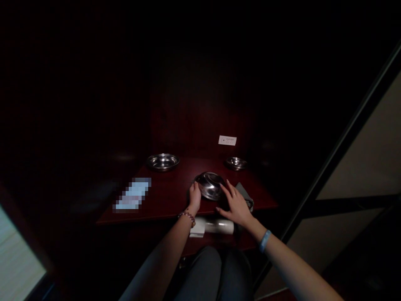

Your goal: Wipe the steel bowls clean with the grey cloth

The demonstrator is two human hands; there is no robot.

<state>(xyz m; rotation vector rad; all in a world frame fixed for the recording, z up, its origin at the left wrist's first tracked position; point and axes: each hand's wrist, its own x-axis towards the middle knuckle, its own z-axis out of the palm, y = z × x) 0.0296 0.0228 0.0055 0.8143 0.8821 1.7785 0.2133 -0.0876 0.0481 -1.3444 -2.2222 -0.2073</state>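
Note:
A shiny stainless steel bowl (210,186) is tipped so that its rounded underside and base ring face me, over the front part of the dark red desk. At its left rim, my left hand (194,196) grips the bowl, with the thumb along the edge. My right hand (235,205) is at the bowl's right side with fingers spread; the fingertips are at the bowl, though I cannot tell how firmly they touch. Partly behind the right hand lies a folded grey cloth (244,193).
A larger metal dish (163,161) stands at the back left, and a smaller metal dish (236,163) at the back right. A pixelated pale sheet or screen (133,195) lies left. Below the desk edge are a white cylinder (226,226) and a white box-like thing (197,228). A socket panel (227,140) is on the back wall.

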